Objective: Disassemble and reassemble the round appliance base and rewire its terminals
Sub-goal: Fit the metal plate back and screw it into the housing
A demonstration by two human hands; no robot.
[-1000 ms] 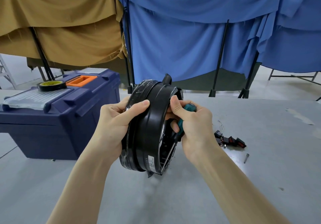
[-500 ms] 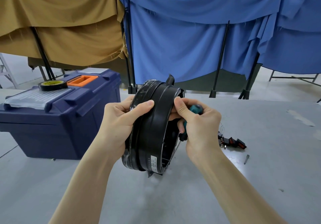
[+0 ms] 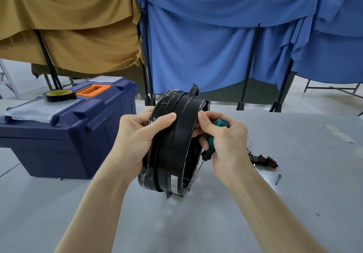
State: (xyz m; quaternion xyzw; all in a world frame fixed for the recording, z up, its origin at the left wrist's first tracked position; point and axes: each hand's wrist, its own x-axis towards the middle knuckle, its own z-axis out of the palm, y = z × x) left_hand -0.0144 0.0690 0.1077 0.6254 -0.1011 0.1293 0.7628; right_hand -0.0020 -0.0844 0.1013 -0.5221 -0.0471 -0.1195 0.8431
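Round appliance base (image 3: 172, 143), black, stands on edge over the middle of the tabletop (image 3: 294, 203), open side facing right. Can't tell if its bottom tab touches the surface. Left hand (image 3: 135, 141) grips the base's left side: thumb laid across the outer wall, fingers wrapped behind the rim. Right hand (image 3: 225, 141) has its fingers curled round a screwdriver (image 3: 211, 144) with a teal-and-black handle, and its thumb presses on the base's right rim. The screwdriver shaft runs down along the open side, tip hidden inside. White label (image 3: 173, 182) sits on the outer wall near the bottom, text too small to read. Right of the hands, towards the right edge of the tabletop, lies a cluster of small black-and-red parts (image 3: 265, 160) with thin wires. A loose screw (image 3: 278, 179) lies just on the near side of them, apart. A navy toolbox (image 3: 64, 135) with an orange handle (image 3: 93, 90) sits at the left edge towards the far corner, lid closed, with a black tape roll (image 3: 59, 95) lying flat on the lid. Behind the far edge, tan cloth (image 3: 68, 27) hangs on the left and blue cloth (image 3: 216, 46) on the right, both draped over black stands.
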